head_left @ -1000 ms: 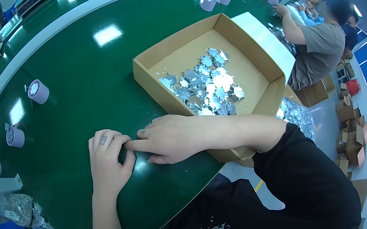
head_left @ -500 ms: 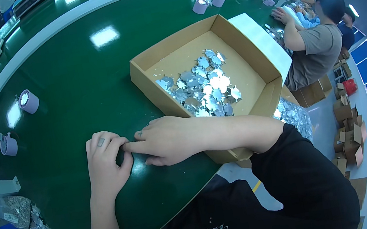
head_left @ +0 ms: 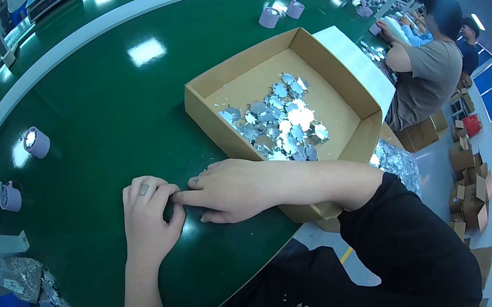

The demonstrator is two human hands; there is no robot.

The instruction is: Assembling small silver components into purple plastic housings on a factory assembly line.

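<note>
- The left hand is lying knuckles-up on the green table, fingers curled in toward the right hand.
- The right hand is reaching across from the right, its forefinger stretching left until it is touching the left hand's fingertips; the two hands are meeting together at one spot on the table.
- Whatever small thing is sitting pinched between them is staying hidden under the fingers, so I cannot tell whether either hand is clamping on anything.
- A shallow brown cardboard box is sitting open just right of and beyond the hands, its near wall touching the right forearm.
- A heap of small silvery foil pieces is lying inside the box, gathering toward its near left side.
- More silvery pieces are spilling in a pile off the box's near right corner.
- Two pale purple tape rolls are standing on the table to the far left of the hands, well apart from them, one nearer than the other.
- Another pair of pale purple rolls is standing beyond the box's far corner.
- Scattered silvery pieces and a grey bag are lying at the near left edge.
- A person in a grey shirt is sitting far right, with brown cartons stacking on the floor nearby.
</note>
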